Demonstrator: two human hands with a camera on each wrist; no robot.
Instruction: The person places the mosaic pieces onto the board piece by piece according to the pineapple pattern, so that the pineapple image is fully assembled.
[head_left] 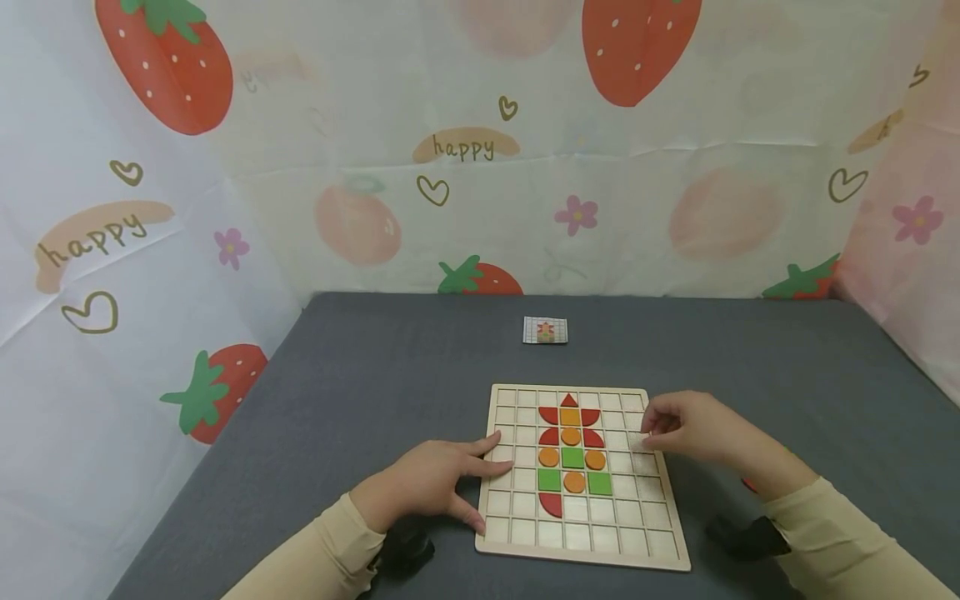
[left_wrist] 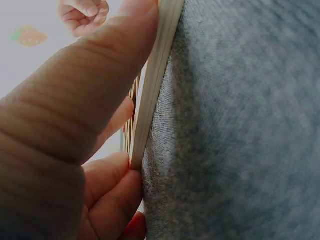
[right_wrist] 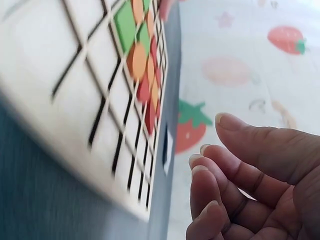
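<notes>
A wooden grid board [head_left: 517, 533] lies on the grey table. Down its middle run flat pieces: a red triangle [head_left: 569, 401], an orange square [head_left: 570, 417], several red quarter circles [head_left: 551, 504], orange discs [head_left: 574, 482] and green squares [head_left: 599, 483]. My left hand [head_left: 435, 477] rests with spread fingers on the board's left edge; in the left wrist view the thumb [left_wrist: 110, 60] touches the rim. Over the right edge hovers my right hand [head_left: 693, 429], fingers loosely bent. In the right wrist view its thumb [right_wrist: 255, 145] and fingertips are apart, with nothing visible between them.
Behind the board lies a small card [head_left: 545, 331] printed with a similar coloured pattern on a grid. A red piece [head_left: 750, 485] shows partly from under the right forearm. Strawberry-printed cloth [head_left: 480, 208] hangs behind and beside the grey table [head_left: 390, 358].
</notes>
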